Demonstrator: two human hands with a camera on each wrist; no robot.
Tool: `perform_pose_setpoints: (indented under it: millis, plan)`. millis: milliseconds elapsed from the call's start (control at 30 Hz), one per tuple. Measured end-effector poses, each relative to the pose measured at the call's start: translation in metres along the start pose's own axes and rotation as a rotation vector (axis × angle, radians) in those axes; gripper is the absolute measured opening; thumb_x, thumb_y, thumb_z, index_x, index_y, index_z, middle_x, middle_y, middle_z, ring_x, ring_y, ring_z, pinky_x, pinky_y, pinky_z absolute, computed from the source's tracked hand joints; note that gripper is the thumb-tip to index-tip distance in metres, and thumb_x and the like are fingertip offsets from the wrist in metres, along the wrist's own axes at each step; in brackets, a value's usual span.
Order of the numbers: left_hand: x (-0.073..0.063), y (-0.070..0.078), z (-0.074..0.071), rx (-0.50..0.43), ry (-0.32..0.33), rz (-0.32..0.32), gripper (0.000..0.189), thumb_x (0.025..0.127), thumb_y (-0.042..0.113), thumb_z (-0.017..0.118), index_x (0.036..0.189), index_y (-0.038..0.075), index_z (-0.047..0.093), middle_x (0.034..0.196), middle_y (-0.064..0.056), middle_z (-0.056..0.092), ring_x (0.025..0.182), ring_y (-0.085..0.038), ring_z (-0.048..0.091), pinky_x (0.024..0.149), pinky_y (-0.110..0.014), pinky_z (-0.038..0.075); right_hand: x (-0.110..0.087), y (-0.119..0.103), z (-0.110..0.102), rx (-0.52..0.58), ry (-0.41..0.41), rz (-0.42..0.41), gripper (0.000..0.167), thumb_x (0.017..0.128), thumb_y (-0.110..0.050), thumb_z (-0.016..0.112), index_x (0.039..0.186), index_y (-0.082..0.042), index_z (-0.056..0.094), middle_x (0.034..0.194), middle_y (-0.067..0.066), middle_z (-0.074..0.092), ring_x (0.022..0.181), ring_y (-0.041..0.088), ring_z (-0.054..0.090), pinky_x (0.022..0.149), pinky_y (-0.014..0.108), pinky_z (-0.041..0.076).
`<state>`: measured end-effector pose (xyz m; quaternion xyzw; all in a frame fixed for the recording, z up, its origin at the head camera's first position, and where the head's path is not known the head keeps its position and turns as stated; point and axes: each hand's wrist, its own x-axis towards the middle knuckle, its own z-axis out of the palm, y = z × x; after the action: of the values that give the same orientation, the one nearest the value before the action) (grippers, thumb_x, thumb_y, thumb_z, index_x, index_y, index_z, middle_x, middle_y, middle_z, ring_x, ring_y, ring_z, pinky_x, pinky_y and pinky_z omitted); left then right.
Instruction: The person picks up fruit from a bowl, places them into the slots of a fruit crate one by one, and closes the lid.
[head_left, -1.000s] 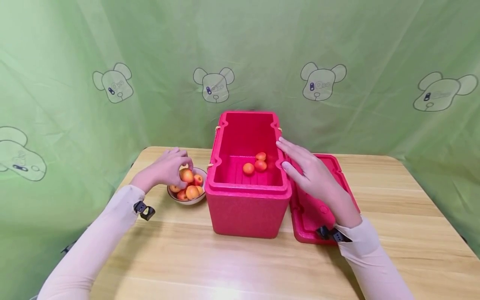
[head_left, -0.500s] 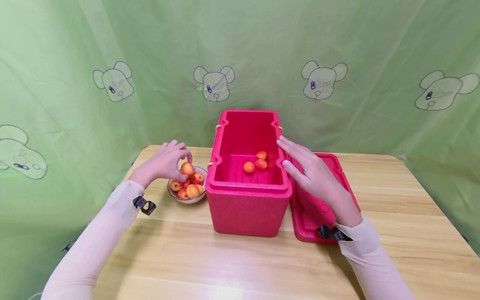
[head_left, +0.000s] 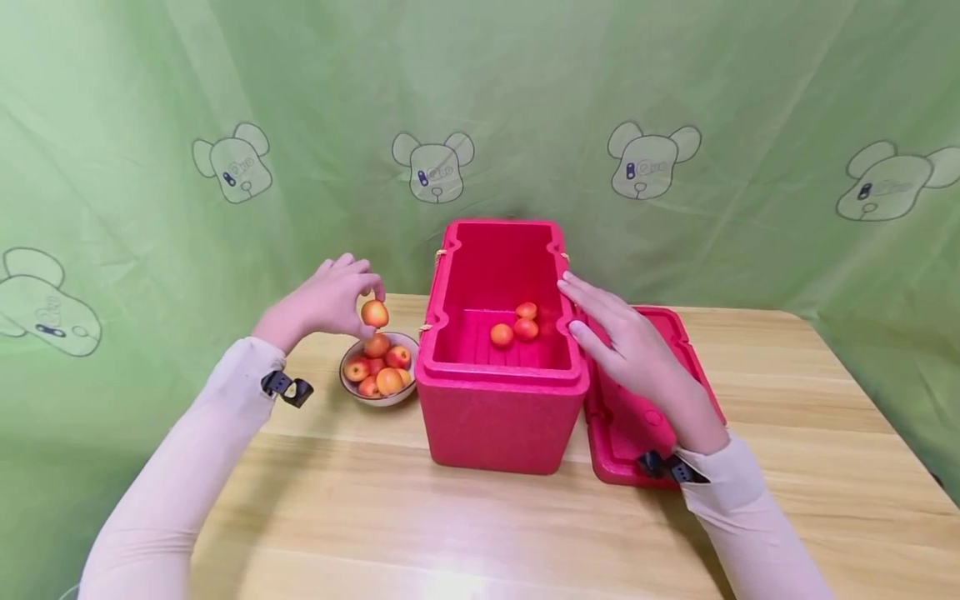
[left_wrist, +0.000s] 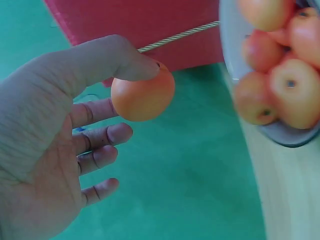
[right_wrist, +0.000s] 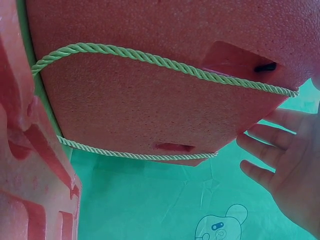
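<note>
Red box [head_left: 501,392] already holds three fruits; our left hand [head_left: 324,302] pinches a fourth fruit [head_left: 374,313] above the bowl [head_left: 349,392] at nine o'clock, five left there. Right hand [head_left: 633,354], fingers straight, steadies the rim.

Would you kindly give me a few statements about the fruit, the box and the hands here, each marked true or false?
1. The left hand pinches a fruit above the bowl. True.
2. The box is empty. False: three fruits lie on its floor.
3. The lid lies on the table, to the right of the box. True.
4. The right hand holds a fruit. False: it holds nothing, its fingers straight by the box's right rim.
5. The bowl stands to the right of the box. False: it stands to its left.
</note>
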<state>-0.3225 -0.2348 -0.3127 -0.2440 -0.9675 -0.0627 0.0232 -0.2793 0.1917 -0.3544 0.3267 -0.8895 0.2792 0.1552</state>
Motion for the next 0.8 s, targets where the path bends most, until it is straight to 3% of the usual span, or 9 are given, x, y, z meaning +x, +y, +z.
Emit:
perform_pose_setpoints:
  millis: [433, 800]
  plan:
    - [0.021, 0.024, -0.048, -0.028, 0.058, 0.002, 0.046, 0.068, 0.028, 0.084, 0.108, 0.011, 0.068, 0.107, -0.008, 0.058, 0.104, -0.026, 0.043, 0.093, -0.043, 0.036, 0.000, 0.000, -0.001, -0.004, 0.016, -0.011, 0.066, 0.098, -0.026, 0.062, 0.159, -0.024, 0.037, 0.166, 0.000, 0.034, 0.150, 0.029, 0.038, 0.111, 0.060, 0.041]
    - [0.043, 0.041, -0.072, -0.082, 0.091, -0.005, 0.045, 0.074, 0.027, 0.083, 0.112, 0.011, 0.066, 0.109, -0.008, 0.054, 0.109, -0.027, 0.040, 0.096, -0.043, 0.035, -0.002, 0.002, 0.000, 0.003, 0.007, -0.005, 0.065, 0.099, -0.028, 0.062, 0.159, -0.026, 0.036, 0.166, 0.000, 0.035, 0.150, 0.028, 0.037, 0.112, 0.060, 0.040]
